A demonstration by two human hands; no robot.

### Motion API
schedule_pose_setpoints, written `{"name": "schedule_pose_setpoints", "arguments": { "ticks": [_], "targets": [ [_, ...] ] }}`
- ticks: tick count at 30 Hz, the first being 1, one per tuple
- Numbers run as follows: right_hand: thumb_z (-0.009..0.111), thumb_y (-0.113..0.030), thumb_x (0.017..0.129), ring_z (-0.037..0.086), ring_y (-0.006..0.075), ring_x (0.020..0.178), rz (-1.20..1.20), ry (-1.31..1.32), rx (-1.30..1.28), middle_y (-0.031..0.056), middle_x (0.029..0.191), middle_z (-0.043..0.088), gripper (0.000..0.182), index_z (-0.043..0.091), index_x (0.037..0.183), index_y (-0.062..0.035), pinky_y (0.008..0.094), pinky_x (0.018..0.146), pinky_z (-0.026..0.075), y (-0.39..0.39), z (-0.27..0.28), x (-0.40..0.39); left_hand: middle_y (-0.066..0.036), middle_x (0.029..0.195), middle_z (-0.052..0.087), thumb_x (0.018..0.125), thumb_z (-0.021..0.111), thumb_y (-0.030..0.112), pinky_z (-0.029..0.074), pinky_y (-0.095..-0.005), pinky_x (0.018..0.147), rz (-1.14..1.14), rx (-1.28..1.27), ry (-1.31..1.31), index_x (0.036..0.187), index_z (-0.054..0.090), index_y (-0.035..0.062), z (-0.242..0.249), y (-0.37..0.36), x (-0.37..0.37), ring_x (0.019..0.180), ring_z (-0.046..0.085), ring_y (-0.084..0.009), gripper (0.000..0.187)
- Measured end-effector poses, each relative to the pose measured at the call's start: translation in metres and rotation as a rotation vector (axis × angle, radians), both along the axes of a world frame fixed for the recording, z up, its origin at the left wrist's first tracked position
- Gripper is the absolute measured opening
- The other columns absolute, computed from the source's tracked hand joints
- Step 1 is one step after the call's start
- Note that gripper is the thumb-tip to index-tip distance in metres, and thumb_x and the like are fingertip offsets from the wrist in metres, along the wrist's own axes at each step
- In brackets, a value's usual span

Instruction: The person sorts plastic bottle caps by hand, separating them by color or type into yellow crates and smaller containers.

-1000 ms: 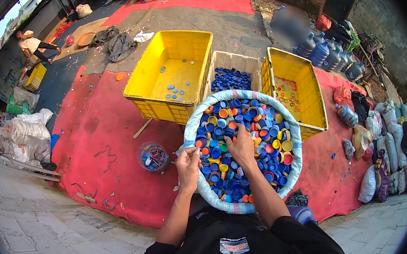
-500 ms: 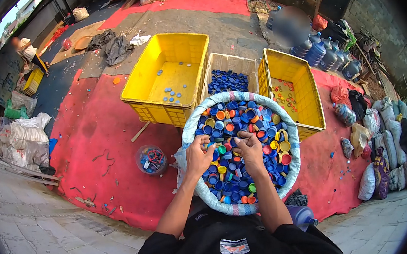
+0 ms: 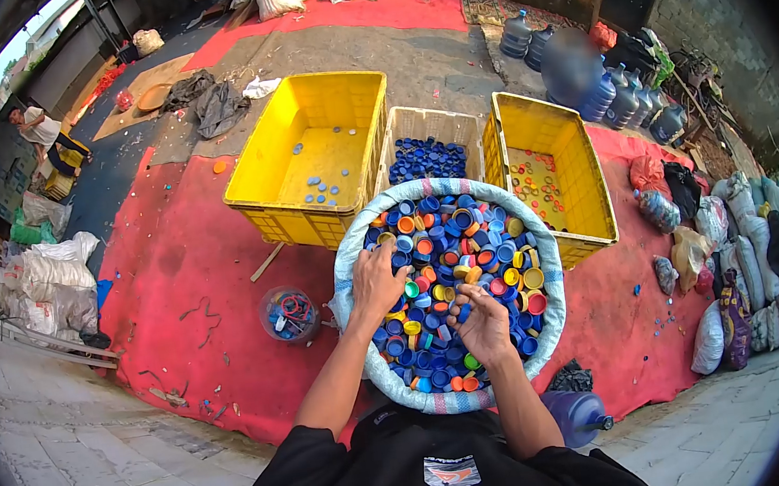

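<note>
A round sack (image 3: 550,321) with a rolled pale-blue rim stands in front of me, full of loose plastic bottle caps (image 3: 442,332), mostly blue with some orange, yellow, red and green. My left hand (image 3: 377,287) is over the left part of the heap, thumb and fingers apart, fingertips down at the caps. To its right and nearer to me, my right hand (image 3: 482,328) is raised a little over the caps, palm partly turned up. Its curled fingers hold a blue bottle cap (image 3: 463,313).
Beyond the sack stand a yellow crate (image 3: 273,219) with a few pale caps, a whitish crate (image 3: 390,153) of blue caps and another yellow crate (image 3: 589,243) with red and orange caps. A clear tub (image 3: 289,314) sits left. Filled sacks (image 3: 743,263) line the right. A person (image 3: 46,132) is far left.
My left hand has shifted up and left over the caps, its fingers reaching down. My right hand has drawn back toward me and turned its palm up, with a blue cap in its fingers.
</note>
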State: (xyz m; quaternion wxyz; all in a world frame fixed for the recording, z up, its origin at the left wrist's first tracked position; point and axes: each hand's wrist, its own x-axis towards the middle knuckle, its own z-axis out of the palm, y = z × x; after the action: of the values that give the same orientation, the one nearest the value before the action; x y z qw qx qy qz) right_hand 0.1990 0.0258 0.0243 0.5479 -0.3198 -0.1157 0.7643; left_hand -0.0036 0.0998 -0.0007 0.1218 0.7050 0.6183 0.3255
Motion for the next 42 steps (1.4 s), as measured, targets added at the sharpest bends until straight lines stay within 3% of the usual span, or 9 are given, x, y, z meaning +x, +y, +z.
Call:
{"name": "schedule_pose_setpoints", "arguments": {
  "ticks": [10, 14, 17, 21, 23, 24, 28, 31, 42],
  "targets": [
    [0.063, -0.019, 0.089, 0.052, 0.0115, 0.070, 0.020, -0.198, -0.044, 0.0000, 0.078, 0.054, 0.021, 0.057, 0.105, -0.0063, 0.0313, 0.068, 0.046, 0.005, 0.005, -0.009, -0.011, 0.100, 0.065, 0.073, 0.079, 0.013, 0.048, -0.0371, 0.083, 0.019, 0.078, -0.127, 0.117, 0.059, 0.0002, -0.005, 0.002, -0.002, 0.089, 0.061, -0.0264, 0.050],
    [0.066, -0.013, 0.088, 0.048, 0.0080, 0.058, 0.037, -0.417, -0.012, -0.0010, 0.072, 0.053, 0.018, 0.057, 0.102, -0.0047, 0.0267, 0.057, 0.043, 0.015, 0.001, -0.015, -0.008, 0.095, 0.062, 0.082, 0.074, 0.012, 0.051, -0.0277, 0.074, 0.082, -0.199, -0.798, 0.112, 0.060, -0.0021, -0.002, -0.007, -0.010, 0.076, 0.061, -0.0129, 0.035],
    [0.070, -0.011, 0.085, 0.051, 0.0086, 0.056, 0.029, -0.714, 0.090, 0.0015, 0.073, 0.059, 0.025, 0.056, 0.103, 0.0002, 0.0256, 0.051, 0.043, 0.030, -0.013, -0.021, -0.009, 0.094, 0.062, 0.084, 0.068, 0.005, 0.051, -0.0284, 0.075, 0.044, -0.400, -1.488, 0.111, 0.059, -0.0022, 0.014, -0.019, -0.022, 0.079, 0.061, -0.0147, 0.029],
    [0.074, -0.021, 0.081, 0.064, 0.0198, 0.068, -0.002, -1.244, 0.238, 0.0115, 0.077, 0.068, 0.045, 0.053, 0.110, 0.0046, 0.0326, 0.061, 0.049, 0.054, -0.017, -0.037, -0.006, 0.091, 0.061, 0.089, 0.062, 0.007, 0.051, -0.0300, 0.076, 0.030, -0.413, -1.779, 0.104, 0.058, 0.0014, 0.022, -0.035, -0.030, 0.086, 0.059, -0.0145, 0.017],
    [0.075, -0.025, 0.079, 0.066, 0.0259, 0.071, -0.059, -1.459, 0.336, 0.0157, 0.080, 0.070, 0.050, 0.052, 0.112, 0.0046, 0.0372, 0.065, 0.051, 0.066, -0.016, -0.046, -0.004, 0.088, 0.058, 0.089, 0.063, 0.011, 0.050, -0.0306, 0.073, 0.071, -0.445, -1.814, 0.100, 0.058, 0.0042, 0.024, -0.040, -0.033, 0.085, 0.056, -0.0131, 0.013],
    [0.076, -0.028, 0.078, 0.067, 0.0374, 0.077, -0.045, -1.517, 0.340, 0.0235, 0.085, 0.069, 0.057, 0.047, 0.115, 0.0049, 0.0443, 0.071, 0.051, 0.069, -0.009, -0.051, -0.004, 0.087, 0.057, 0.089, 0.064, 0.012, 0.049, -0.0306, 0.071, 0.083, -0.450, -1.836, 0.100, 0.058, 0.0046, 0.023, -0.042, -0.034, 0.083, 0.056, -0.0127, 0.013],
    [0.075, -0.029, 0.079, 0.063, 0.0490, 0.084, -0.013, -1.613, 0.330, 0.0317, 0.086, 0.065, 0.060, 0.040, 0.115, 0.0041, 0.0524, 0.075, 0.049, 0.083, -0.014, -0.067, -0.002, 0.080, 0.055, 0.090, 0.065, 0.015, 0.046, -0.0292, 0.064, 0.139, -0.493, -1.820, 0.094, 0.056, 0.0075, 0.022, -0.048, -0.037, 0.073, 0.052, -0.0110, 0.012],
    [0.077, -0.031, 0.077, 0.064, 0.0447, 0.076, -0.027, -1.791, 0.309, 0.0269, 0.078, 0.065, 0.062, 0.042, 0.113, 0.0045, 0.0492, 0.072, 0.050, 0.086, -0.018, -0.074, 0.001, 0.077, 0.055, 0.090, 0.065, 0.015, 0.045, -0.0267, 0.060, 0.182, -0.523, -1.746, 0.092, 0.054, 0.0090, 0.028, -0.051, -0.039, 0.067, 0.051, -0.0084, 0.013],
    [0.068, -0.021, 0.081, 0.062, 0.0496, 0.087, 0.001, -1.774, 0.364, 0.0329, 0.095, 0.063, 0.051, 0.040, 0.116, 0.0020, 0.0534, 0.075, 0.050, 0.081, -0.010, -0.073, 0.002, 0.076, 0.056, 0.084, 0.073, 0.018, 0.041, -0.0204, 0.050, 0.207, -0.425, -1.321, 0.094, 0.058, 0.0054, 0.033, -0.048, -0.035, 0.063, 0.047, -0.0035, 0.022]
  ]
}}
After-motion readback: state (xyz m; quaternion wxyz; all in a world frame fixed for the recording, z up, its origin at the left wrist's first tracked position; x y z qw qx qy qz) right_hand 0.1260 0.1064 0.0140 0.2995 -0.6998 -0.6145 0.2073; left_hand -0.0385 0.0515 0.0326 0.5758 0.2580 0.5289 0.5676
